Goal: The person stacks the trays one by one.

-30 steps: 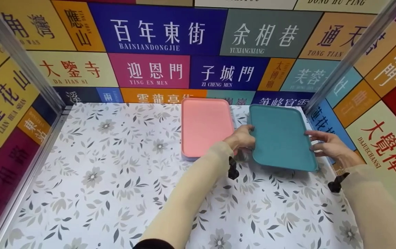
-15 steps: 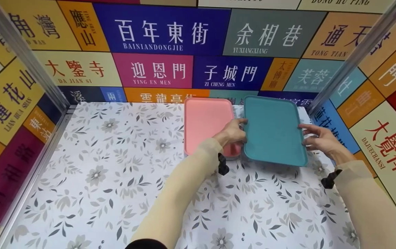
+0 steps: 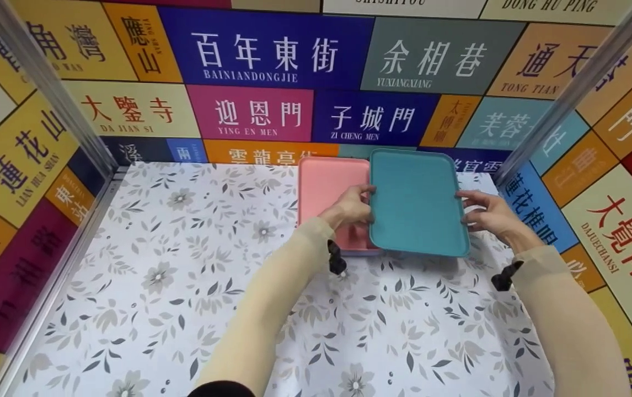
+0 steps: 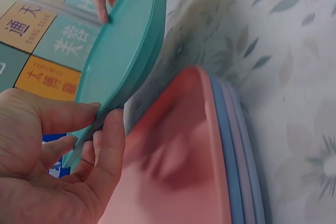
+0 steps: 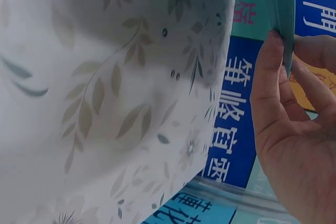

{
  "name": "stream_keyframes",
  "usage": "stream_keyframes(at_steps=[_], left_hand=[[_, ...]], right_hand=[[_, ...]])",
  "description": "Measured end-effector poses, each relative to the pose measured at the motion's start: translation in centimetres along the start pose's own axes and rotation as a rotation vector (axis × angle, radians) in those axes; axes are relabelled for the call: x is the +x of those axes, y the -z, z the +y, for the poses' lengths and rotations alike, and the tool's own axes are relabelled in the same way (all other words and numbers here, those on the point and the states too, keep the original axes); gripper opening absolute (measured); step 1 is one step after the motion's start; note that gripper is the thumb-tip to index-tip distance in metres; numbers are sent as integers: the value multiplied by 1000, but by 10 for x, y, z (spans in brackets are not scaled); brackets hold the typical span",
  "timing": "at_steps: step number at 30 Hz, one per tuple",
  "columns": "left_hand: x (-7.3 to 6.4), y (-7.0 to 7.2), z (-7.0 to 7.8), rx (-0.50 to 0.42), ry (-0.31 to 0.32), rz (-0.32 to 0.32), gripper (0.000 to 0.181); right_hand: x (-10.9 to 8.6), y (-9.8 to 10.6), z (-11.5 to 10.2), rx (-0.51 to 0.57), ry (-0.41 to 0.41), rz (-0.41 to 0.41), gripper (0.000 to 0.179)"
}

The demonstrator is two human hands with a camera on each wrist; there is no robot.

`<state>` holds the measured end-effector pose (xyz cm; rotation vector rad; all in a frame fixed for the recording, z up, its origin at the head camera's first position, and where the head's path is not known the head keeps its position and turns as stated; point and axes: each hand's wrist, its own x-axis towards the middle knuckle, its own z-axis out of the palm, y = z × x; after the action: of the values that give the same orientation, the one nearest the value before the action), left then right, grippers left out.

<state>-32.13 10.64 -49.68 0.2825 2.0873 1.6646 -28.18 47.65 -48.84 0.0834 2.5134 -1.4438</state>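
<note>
A teal rectangular tray [image 3: 418, 204] with a raised rim is held up level between two hands. My left hand [image 3: 352, 207] pinches its left edge, thumb on one side and fingers on the other, as the left wrist view shows. On the opposite edge my right hand [image 3: 487, 212] pinches the rim the same way. Below and to the left lies a pink tray [image 3: 327, 182], top of a stack; blue and lilac tray rims [image 4: 231, 145] show under it in the left wrist view. The teal tray overlaps the pink tray's right part in the head view.
A white tablecloth with a leaf and flower print [image 3: 183, 275] covers the table. Walls of coloured panels with lettering [image 3: 261, 49] stand behind and on both sides, with metal corner posts [image 3: 558, 94] at the back. The stack sits near the back edge.
Both hands have carried the teal tray leftward, from beside the pink tray to partly over it. The pink tray's stack stays in place on the table.
</note>
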Motion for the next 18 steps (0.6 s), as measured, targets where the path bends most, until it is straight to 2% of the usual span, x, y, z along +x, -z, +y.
stream_keyframes(at_steps=[7,18], left_hand=[[-4,21,-4,-9,9,9,88],[-6,43,-6,-1,32,25,88]], right_hand=[[15,-15,-11,37,13,-33,79],[31,-34,-19,49,33,-42,77]])
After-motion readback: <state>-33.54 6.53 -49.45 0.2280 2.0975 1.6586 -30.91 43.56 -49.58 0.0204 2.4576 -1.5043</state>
